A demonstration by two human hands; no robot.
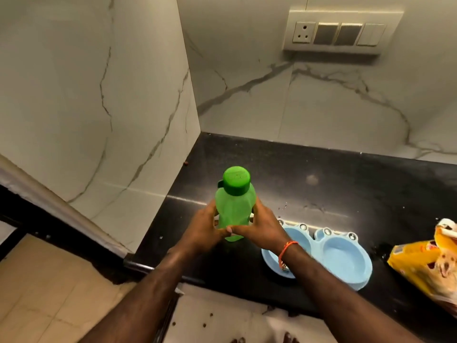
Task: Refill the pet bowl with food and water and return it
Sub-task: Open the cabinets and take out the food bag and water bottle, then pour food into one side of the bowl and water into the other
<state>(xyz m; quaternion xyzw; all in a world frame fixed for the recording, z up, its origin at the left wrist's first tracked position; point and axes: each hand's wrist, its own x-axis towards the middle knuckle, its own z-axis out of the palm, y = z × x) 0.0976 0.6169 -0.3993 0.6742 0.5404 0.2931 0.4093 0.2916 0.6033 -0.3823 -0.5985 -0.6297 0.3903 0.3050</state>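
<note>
A green plastic bottle [234,204] with a darker green cap on stands upright over the left end of the black counter [346,184]. My left hand [204,227] grips its lower body from the left, and my right hand [259,225] grips it from the right, thumbs meeting in front. To the right lies a light blue double pet bowl [343,258] with frog-eye bumps on its far rim. Its right well looks bare; my right wrist hides much of the left well.
A yellow pet food bag [427,263] lies open at the counter's right edge. Marble walls close the corner at left and behind, with a switch panel [342,30] high on the back wall. Droplets spot the counter; several kibble bits lie on the floor below.
</note>
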